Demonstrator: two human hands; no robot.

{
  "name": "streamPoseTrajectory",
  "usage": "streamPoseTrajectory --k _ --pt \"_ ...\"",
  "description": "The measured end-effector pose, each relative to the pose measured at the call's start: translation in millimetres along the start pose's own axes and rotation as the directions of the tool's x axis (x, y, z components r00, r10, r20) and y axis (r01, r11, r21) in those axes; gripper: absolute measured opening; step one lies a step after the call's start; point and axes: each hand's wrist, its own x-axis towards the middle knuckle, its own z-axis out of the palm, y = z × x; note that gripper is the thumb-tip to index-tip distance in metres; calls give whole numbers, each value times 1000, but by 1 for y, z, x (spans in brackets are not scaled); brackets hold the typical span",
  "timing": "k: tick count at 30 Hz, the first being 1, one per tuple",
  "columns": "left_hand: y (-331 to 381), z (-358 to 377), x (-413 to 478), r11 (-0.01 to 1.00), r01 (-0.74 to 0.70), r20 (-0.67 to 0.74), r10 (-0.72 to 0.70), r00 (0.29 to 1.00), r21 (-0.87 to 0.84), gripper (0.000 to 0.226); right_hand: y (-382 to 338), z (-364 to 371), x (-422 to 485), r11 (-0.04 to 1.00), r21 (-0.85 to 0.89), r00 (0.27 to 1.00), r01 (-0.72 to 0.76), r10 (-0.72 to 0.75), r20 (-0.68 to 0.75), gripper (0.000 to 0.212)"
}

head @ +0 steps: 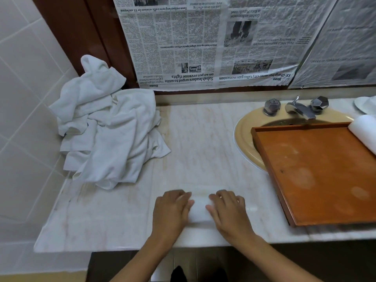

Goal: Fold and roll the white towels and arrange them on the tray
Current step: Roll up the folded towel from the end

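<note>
Newspaper [183,47]: inverted, "Sabah leaders urged to unite"
Left hand [172,210], right hand [227,210]: fingers flat on white towel [200,210], surface's [203,139] front edge

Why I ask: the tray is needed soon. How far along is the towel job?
Done: one rolled towel lies on the tray, at its far right edge. In hand: the left hand and right hand press on a folded towel on the counter; blur hides whether rolling has begun. Left: the heap of loose towels.

Head-worn wide view, looking steeply down, close over the countertop [203,139]
</note>
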Motion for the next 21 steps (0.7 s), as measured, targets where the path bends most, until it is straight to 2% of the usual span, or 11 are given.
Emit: streamPoseTrajectory --k 1,2,6,9,11,13,15,17,21 --pt "-1 6 -12 998 -63 -65 62 996 -4 39 -1 5 -9 998 -52 1000 31 -31 -3 45" --pt "-2 12 -23 995 -99 -72 98 993 -1 43 0 9 -17 995 -92 999 50 -49 15 54" --pt "-15 24 -35 987 -158 63 157 986 7 78 6 15 -17 981 -168 995 96 -89 52 77" --pt "-22 16 -17 990 -129 187 136 973 -53 82 7 9 5 990 -135 982 27 -1 190 81" --pt "-21 6 6 996 -38 327 61 943 -77 90 12 2 25 997 -73 945 -25 47 324 90" --pt "-19 1 25 988 97 442 -33 897 -123 81 19 -4 43 996 1 887 -87 77 455 95" --pt "-15 0 40 953 240 442 -139 886 -183 53 21 -10 60 990 45 857 -136 94 506 96" --pt "-13 4 48 907 359 409 -249 878 -218 39 22 -11 72 978 78 822 -196 120 557 99" --pt "-14 15 55 851 423 359 -307 882 -311 33 21 -14 82 937 94 723 -335 192 663 100"
